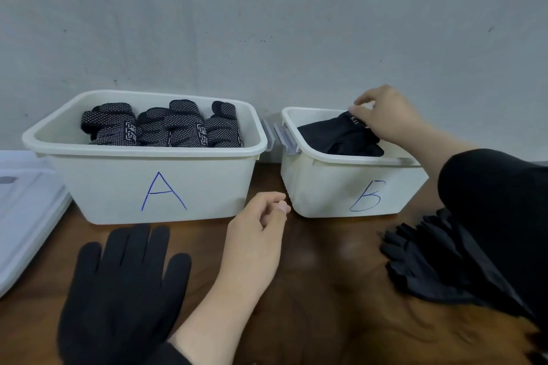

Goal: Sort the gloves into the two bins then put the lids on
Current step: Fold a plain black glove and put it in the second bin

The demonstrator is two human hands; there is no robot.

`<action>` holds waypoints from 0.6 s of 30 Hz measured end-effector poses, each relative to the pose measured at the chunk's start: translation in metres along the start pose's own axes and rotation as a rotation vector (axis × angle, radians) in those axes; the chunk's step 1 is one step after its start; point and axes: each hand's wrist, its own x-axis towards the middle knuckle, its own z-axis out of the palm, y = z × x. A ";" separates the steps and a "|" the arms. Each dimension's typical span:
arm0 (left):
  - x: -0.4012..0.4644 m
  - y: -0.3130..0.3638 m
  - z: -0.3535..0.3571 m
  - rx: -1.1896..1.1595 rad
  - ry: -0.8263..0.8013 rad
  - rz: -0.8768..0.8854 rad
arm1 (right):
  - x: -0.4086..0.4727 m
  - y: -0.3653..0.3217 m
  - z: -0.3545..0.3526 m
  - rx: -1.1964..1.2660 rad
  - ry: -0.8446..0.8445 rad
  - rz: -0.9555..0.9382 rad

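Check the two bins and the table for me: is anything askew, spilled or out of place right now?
Nothing spilled or damaged. Bin B sits slightly skewed beside bin A. Dotted gloves lie neatly in A. The right hand pinches a plain glove in B. Unsorted gloves remain on the table.

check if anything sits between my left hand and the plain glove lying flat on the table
Nothing visible does. The left hand hangs over bare table just right of the plain glove, with no object in the gap. Bin A stands behind both, out of the path.
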 end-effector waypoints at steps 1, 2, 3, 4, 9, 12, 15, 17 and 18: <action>0.000 0.000 0.000 0.001 -0.003 -0.003 | -0.003 -0.002 -0.002 -0.004 -0.024 -0.049; 0.000 -0.001 0.000 0.005 -0.007 -0.004 | -0.007 -0.004 -0.003 -0.033 -0.075 -0.080; 0.000 -0.003 0.000 0.014 -0.015 -0.005 | -0.011 -0.006 -0.004 -0.059 -0.113 -0.093; 0.000 -0.004 0.000 0.027 -0.025 -0.007 | -0.014 -0.006 -0.005 -0.062 -0.111 -0.104; -0.001 -0.006 0.000 0.099 -0.074 -0.013 | -0.072 -0.017 -0.021 0.266 0.310 -0.197; -0.004 -0.005 0.001 0.202 -0.110 0.011 | -0.148 -0.023 -0.006 0.378 0.329 -0.327; -0.011 0.000 0.004 0.316 -0.166 0.056 | -0.228 -0.011 0.026 0.369 0.148 -0.369; -0.019 0.003 0.007 0.371 -0.200 0.093 | -0.266 0.003 0.041 0.310 0.032 -0.367; -0.023 0.005 0.010 0.390 -0.225 0.101 | -0.279 0.012 0.044 0.283 -0.006 -0.357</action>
